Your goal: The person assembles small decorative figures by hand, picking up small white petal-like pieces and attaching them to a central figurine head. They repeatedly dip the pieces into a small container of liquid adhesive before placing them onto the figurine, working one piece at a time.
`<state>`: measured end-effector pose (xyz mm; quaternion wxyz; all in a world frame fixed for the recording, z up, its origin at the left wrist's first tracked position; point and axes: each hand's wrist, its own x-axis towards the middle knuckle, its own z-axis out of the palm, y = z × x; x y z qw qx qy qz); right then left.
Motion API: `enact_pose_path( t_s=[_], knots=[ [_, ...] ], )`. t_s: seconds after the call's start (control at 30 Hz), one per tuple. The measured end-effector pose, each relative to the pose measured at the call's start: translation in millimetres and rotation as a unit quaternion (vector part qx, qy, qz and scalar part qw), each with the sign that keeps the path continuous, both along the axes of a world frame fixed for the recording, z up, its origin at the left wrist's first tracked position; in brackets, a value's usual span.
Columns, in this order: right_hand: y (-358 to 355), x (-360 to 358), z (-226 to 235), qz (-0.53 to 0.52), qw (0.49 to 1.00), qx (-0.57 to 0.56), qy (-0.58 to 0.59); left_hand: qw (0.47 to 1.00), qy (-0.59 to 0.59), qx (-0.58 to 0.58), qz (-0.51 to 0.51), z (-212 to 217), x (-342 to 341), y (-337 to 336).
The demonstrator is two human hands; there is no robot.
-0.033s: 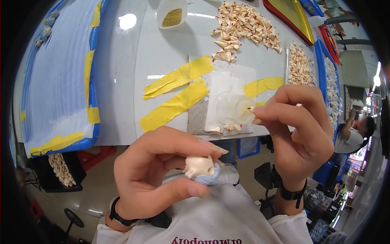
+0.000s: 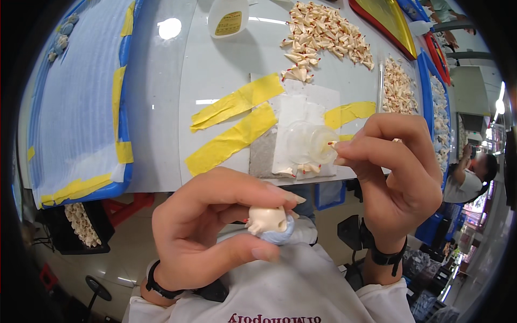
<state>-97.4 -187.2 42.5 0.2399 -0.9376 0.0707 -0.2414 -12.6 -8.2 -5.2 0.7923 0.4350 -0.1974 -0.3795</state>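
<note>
Small cream-and-blue figure (image 2: 269,222), held on the near side of the tabletop (image 2: 156,129) in the left hand's (image 2: 202,226) thumb-and-finger grip. The right hand's (image 2: 401,172) grip is closed on a red-tipped piece (image 2: 333,144) just beside a clear cup (image 2: 312,142), which stands between the left hand and a pile of similar pieces (image 2: 328,37). Yellow tape (image 2: 231,140) flanks the cup; a bottle (image 2: 227,19) stands beyond.
</note>
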Motion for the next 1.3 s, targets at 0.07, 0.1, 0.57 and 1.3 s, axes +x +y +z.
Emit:
enact_pose_path(
  t_s=[0.07, 0.1, 0.57, 1.3],
  knots=[
    [0, 0, 2, 0.0, 1.0, -0.009, 0.005, 1.0, 0.008, 0.006, 0.009, 4, -2, -5],
    [0, 1, 2, 0.001, 1.0, -0.006, 0.01, 1.0, 0.015, 0.011, 0.015, 6, -4, -7],
    [41, -19, 0, 0.028, 0.945, 0.323, -0.042, 0.999, -0.003, 0.044, 0.032, 13, -14, -12],
    [-49, -82, 32, -0.225, 0.925, 0.303, -0.048, 0.808, -0.564, 0.15, 0.081, 22, -11, -6]
  ],
)
